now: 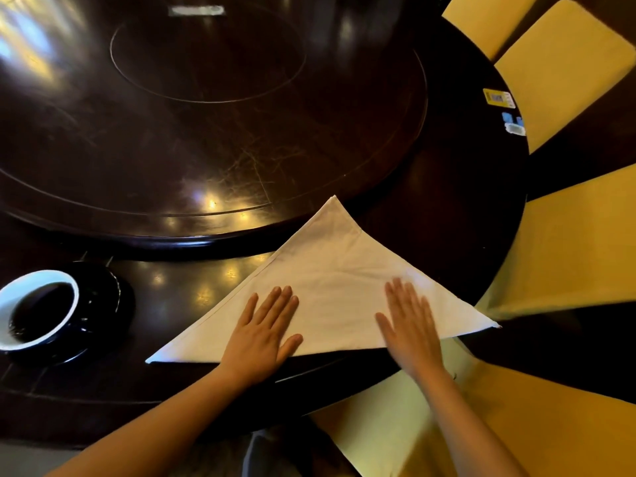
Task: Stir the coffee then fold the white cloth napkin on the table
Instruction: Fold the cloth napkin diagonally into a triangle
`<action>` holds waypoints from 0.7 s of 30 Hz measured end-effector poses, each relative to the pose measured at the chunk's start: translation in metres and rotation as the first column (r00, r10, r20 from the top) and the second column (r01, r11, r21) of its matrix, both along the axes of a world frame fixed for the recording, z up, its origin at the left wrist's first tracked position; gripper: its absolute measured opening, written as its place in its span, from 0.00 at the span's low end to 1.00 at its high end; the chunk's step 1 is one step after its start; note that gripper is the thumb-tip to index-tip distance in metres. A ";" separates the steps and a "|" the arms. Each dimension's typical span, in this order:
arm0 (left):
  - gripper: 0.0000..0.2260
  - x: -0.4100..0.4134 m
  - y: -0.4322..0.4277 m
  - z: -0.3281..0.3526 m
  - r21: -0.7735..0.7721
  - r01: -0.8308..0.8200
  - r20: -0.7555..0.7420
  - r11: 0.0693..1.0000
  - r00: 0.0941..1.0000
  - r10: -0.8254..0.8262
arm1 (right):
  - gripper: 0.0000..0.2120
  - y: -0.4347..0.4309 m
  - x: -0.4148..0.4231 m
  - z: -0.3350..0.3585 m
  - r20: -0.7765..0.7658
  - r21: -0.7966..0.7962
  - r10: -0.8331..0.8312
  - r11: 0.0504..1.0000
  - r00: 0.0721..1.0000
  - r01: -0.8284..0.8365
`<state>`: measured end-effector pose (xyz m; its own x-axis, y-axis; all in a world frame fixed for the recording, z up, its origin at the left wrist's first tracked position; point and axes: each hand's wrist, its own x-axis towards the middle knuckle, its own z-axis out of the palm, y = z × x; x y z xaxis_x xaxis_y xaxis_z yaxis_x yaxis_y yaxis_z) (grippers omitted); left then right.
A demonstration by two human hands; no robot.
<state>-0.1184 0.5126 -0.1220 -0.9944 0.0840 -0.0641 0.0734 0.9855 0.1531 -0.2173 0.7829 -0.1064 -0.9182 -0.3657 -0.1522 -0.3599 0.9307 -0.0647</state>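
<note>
— Under the flat, spread fingers of both hands, what lies?
— The white napkin (330, 290), folded in a triangle on the table (206, 290); left hand (263, 333) and right hand (411, 327) grasp nothing.
— Beyond the fingertips?
— Its apex points away; the long edge runs left-right by the wrists.

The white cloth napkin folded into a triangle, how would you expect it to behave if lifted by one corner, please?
The white cloth napkin would probably droop limply, since it lies flat with soft creases. Its fold would likely fall open, as nothing pins the layers except the left hand and right hand. It may slide easily on the glossy dark wooden table.
</note>
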 end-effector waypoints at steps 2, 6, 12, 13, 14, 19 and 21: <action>0.29 0.001 -0.001 0.001 0.003 0.002 -0.011 1.000 1.000 -0.002 | 0.36 0.020 -0.012 0.002 0.008 0.012 -0.031 0.999 0.999 0.031; 0.30 0.001 -0.001 0.000 -0.002 -0.003 -0.005 1.000 1.000 0.003 | 0.40 0.028 -0.030 0.009 0.027 0.026 -0.167 0.986 0.986 0.167; 0.30 0.001 -0.001 0.000 -0.005 0.013 0.011 1.000 1.000 -0.013 | 0.29 -0.089 0.033 0.005 -0.010 -0.069 0.300 0.952 0.954 -0.300; 0.29 0.002 -0.004 0.001 0.012 0.038 0.017 0.999 0.999 -0.039 | 0.29 -0.098 0.043 0.001 -0.018 -0.069 0.334 0.940 0.942 -0.334; 0.29 0.003 -0.010 0.001 0.010 0.090 0.019 0.996 0.996 -0.090 | 0.28 -0.100 0.048 -0.001 -0.013 -0.065 0.332 0.941 0.943 -0.333; 0.26 0.011 -0.044 0.011 0.007 0.396 0.063 0.918 0.916 -0.395 | 0.29 -0.093 0.044 -0.008 -0.051 -0.024 0.335 0.941 0.941 -0.337; 0.26 0.020 -0.060 0.011 0.010 0.377 0.065 0.926 0.924 -0.377 | 0.30 -0.095 0.045 -0.009 -0.041 -0.015 0.346 0.938 0.937 -0.346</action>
<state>-0.0981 0.4530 -0.1108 -0.8832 0.4513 -0.1278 0.4293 0.8875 0.1673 -0.1723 0.6879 -0.1153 -0.7392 -0.6646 -0.1088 -0.6620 0.7467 -0.0639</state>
